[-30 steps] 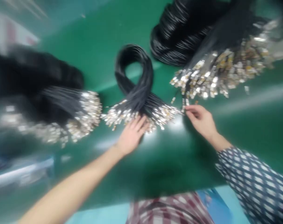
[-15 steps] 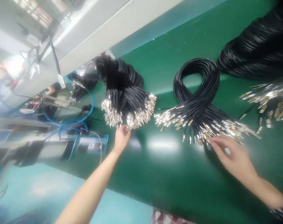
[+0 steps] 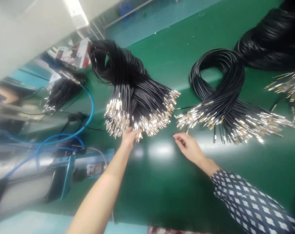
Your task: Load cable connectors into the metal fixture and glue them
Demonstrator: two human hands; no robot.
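Observation:
My left hand is at the front of the left bundle of black cables, its fingers closed on the metal end of a cable among the many silvery connectors. My right hand hovers over the green table between the two nearer bundles, with thumb and fingertips pinched together. A small gold tip shows just behind its knuckles; what the fingers hold, if anything, I cannot make out. To its right lies a second bundle of black cables, looped and crossed, its metal ends fanned toward me.
A larger heap of black cables lies at the far right. At left are a blue air hose, a smaller cable bundle and a blurred machine. The green table runs beneath the bundles.
My right hand has moved left, away from the right bundle's connectors, toward the left bundle. My left hand stays at the left bundle's ends. The view has shifted, with the left bundle appearing larger.

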